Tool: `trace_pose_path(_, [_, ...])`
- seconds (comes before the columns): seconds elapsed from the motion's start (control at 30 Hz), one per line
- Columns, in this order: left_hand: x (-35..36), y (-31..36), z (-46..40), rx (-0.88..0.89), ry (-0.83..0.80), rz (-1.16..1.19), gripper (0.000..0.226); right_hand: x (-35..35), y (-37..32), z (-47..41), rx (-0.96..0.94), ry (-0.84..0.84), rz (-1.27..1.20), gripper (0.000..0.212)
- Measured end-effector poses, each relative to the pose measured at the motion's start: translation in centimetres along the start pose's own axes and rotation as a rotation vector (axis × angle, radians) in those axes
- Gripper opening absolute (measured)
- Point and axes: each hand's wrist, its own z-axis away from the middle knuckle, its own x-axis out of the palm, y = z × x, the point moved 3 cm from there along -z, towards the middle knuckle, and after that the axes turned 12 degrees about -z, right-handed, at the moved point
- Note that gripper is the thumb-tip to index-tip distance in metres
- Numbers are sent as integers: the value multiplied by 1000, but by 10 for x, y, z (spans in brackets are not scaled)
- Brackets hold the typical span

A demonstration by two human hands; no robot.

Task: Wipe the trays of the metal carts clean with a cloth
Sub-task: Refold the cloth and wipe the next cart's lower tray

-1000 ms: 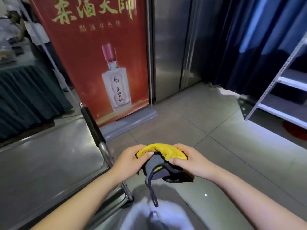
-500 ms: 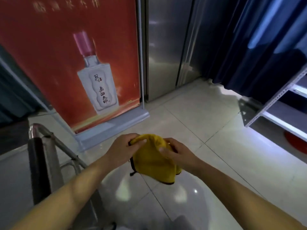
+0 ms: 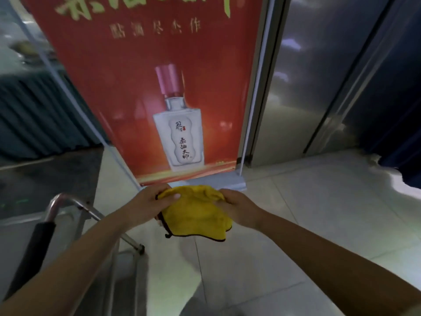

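Observation:
A yellow cloth (image 3: 196,215) with a dark hem hangs in the air in front of me, held by both hands. My left hand (image 3: 148,204) pinches its upper left edge. My right hand (image 3: 239,208) grips its upper right part. The cloth is partly spread, yellow side facing me. The metal cart (image 3: 75,215) is at the lower left: I see its chrome handle frame, a black grip (image 3: 34,249) and a blurred bit of tray beneath my left forearm. Both hands are to the right of the cart, above the floor.
A red roll-up banner (image 3: 159,92) showing a bottle stands straight ahead on a grey base. Stainless steel doors (image 3: 307,87) are to its right, a dark blue curtain (image 3: 405,110) at the far right. A table with a dark pleated skirt (image 3: 34,115) is at the left. Pale floor tiles (image 3: 296,224) lie below.
The cloth has been turned and opened out from a bunched yellow-and-grey bundle to a hanging yellow sheet. My view has swung, so the cart now sits lower left and the banner fills the centre.

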Motion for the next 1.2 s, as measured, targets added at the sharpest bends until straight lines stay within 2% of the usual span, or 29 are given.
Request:
trace_pose_path(0.13, [-31, -46, -27, -254, 60, 126, 44, 3, -22, -84, -48, -100, -152, 6])
trace_pose_path(0.27, [-64, -95, -59, -454, 135, 359, 43, 23, -51, -172, -95, -194, -144, 31])
trace_pose_path(0.4, [-92, -142, -97, -536, 241, 755, 59, 45, -89, -255, -147, -253, -135, 48])
trace_pose_path(0.47, [-105, -158, -117, -545, 285, 952, 76, 52, -111, -294, -188, -263, -135, 42])
trace_pose_path(0.53, [-121, -170, -138, -560, 329, 1040, 107, 60, -130, -332, -182, -282, -118, 32])
trace_pose_path(0.6, [-138, -177, -157, -533, 331, 960, 120, 68, -141, -369, -166, -298, -105, 25])
trace_pose_path(0.67, [-162, -178, -174, -442, 313, 717, 112, 78, -152, -404, -139, -353, -104, 29])
trace_pose_path(0.73, [-182, -183, -193, -362, 278, 304, 93, 91, -161, -440, -126, -432, -31, 48])
trace_pose_path(0.8, [-195, -195, -210, -387, 257, -43, 92, 108, -166, -475, -139, -553, 69, 69])
trace_pose_path(0.9, [-221, -218, -228, -516, 302, -172, 69, 134, -172, -530, -220, -734, 277, 83])
trace_pose_path(1.03, [-258, -243, -227, -717, 419, -185, 51, 165, -174, -602, -345, -846, 616, 65])
trace_pose_path(1.13, [-279, -265, -220, -808, 528, -322, 41, 191, -179, -644, -417, -886, 666, 44])
trace_pose_path(1.2, [-292, -279, -214, -848, 561, -422, 46, 213, -187, -660, -562, -915, 673, 38])
